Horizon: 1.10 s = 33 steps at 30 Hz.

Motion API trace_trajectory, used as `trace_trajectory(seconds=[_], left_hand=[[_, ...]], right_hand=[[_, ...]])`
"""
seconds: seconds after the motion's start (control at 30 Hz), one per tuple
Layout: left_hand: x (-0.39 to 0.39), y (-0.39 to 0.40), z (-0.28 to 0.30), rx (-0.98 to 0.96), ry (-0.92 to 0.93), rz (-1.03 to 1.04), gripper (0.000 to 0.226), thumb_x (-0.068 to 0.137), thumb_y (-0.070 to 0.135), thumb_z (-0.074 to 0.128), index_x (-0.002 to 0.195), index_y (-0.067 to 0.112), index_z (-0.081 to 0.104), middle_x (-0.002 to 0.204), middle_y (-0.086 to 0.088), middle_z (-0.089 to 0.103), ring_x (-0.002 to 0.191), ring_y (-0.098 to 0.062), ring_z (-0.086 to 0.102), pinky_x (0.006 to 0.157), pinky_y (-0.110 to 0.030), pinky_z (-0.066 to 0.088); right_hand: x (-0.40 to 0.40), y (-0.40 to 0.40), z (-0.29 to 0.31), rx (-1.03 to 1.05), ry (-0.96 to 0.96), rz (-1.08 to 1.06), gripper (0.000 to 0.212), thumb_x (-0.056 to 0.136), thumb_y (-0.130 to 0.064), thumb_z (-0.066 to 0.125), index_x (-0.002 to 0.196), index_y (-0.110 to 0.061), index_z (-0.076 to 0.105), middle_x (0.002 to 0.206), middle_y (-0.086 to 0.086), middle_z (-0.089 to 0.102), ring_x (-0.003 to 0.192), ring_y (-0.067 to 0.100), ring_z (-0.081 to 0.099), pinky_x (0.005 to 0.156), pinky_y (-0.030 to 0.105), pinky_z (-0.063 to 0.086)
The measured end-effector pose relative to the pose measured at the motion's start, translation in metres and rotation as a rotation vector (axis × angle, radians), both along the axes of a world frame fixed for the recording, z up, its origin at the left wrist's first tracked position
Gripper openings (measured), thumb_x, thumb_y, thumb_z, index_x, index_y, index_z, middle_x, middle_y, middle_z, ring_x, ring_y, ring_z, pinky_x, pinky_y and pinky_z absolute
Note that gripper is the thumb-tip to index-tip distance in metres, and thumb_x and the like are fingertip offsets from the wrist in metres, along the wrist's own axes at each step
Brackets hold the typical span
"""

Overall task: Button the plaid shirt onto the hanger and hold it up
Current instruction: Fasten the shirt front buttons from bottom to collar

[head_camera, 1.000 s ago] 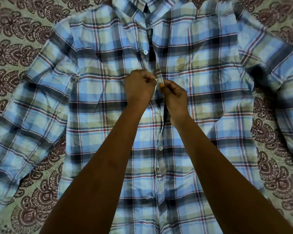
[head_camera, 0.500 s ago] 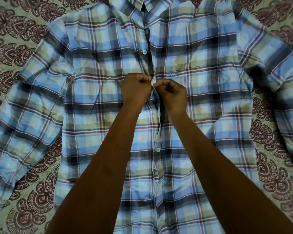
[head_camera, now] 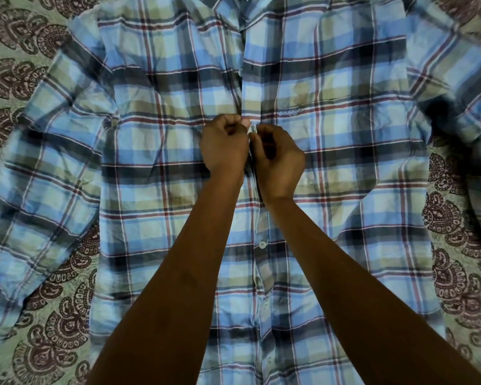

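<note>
A blue, green and maroon plaid shirt point(head_camera: 331, 168) lies flat, front up, with its sleeves spread to both sides. My left hand point(head_camera: 224, 145) and my right hand point(head_camera: 278, 159) meet on the shirt's front placket at chest height. Each pinches one edge of the placket around a small white button point(head_camera: 252, 129) between my fingertips. Below my hands another white button point(head_camera: 262, 244) shows on the placket. The collar runs out of the top of the frame. No hanger is visible; it may be hidden inside the shirt.
The shirt rests on a pale green bedspread point(head_camera: 56, 323) printed with dark maroon paisley shapes. The spread shows at the left, the lower left and along the right side point(head_camera: 453, 245).
The view has shifted, so the shirt sits a little lower and further right. My hands stay on the same spot of the placket, now pressed closer together with the button showing between them.
</note>
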<state>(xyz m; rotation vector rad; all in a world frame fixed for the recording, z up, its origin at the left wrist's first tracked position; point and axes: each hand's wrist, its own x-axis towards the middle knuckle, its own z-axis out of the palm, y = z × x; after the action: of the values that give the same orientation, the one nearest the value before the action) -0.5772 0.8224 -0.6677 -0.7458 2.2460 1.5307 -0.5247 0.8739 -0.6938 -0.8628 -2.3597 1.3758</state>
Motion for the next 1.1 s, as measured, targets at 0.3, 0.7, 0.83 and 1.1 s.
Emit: trace_trajectory(seconds=[0.3,0.7,0.83,1.1], left_hand=[[0.003,-0.003,-0.004,0.04,0.057,-0.04,0.005,0.086,0.014,0.061,0.081,0.015,0.061,0.089,-0.014,0.068,0.074,-0.015,0.057,0.08,-0.038,0.053],[-0.013,-0.019,-0.003,-0.205,0.314,-0.294,0.012,0.078,0.019,0.069,0.085,0.01,0.063,0.069,0.013,0.06,0.066,0.001,0.059,0.066,-0.018,0.051],[-0.042,-0.023,0.007,-0.17,0.376,-0.23,0.003,0.08,0.009,0.063,0.083,0.009,0.065,0.073,0.01,0.061,0.064,0.004,0.056,0.069,-0.009,0.045],[-0.093,-0.01,0.009,-0.236,0.361,-0.512,0.027,0.079,-0.004,0.052,0.098,0.004,0.069,0.092,-0.012,0.071,0.086,-0.017,0.065,0.085,-0.027,0.052]], right_hand=[[-0.017,0.015,0.009,-0.491,-0.163,-0.098,0.011,0.081,-0.012,0.061,0.077,-0.014,0.072,0.079,0.009,0.072,0.078,0.025,0.069,0.078,0.044,0.057],[-0.034,0.03,0.022,-0.299,-0.382,0.115,0.009,0.081,-0.021,0.063,0.074,-0.021,0.068,0.083,0.008,0.072,0.081,0.025,0.067,0.079,0.041,0.056],[-0.053,0.033,0.031,-0.096,-0.22,0.265,0.033,0.075,-0.025,0.072,0.103,-0.012,0.06,0.101,0.009,0.066,0.09,0.025,0.063,0.08,0.042,0.052],[-0.098,0.032,0.029,0.187,-0.227,0.313,0.039,0.08,-0.024,0.063,0.113,-0.008,0.049,0.115,0.012,0.055,0.093,0.03,0.059,0.064,0.029,0.037]])
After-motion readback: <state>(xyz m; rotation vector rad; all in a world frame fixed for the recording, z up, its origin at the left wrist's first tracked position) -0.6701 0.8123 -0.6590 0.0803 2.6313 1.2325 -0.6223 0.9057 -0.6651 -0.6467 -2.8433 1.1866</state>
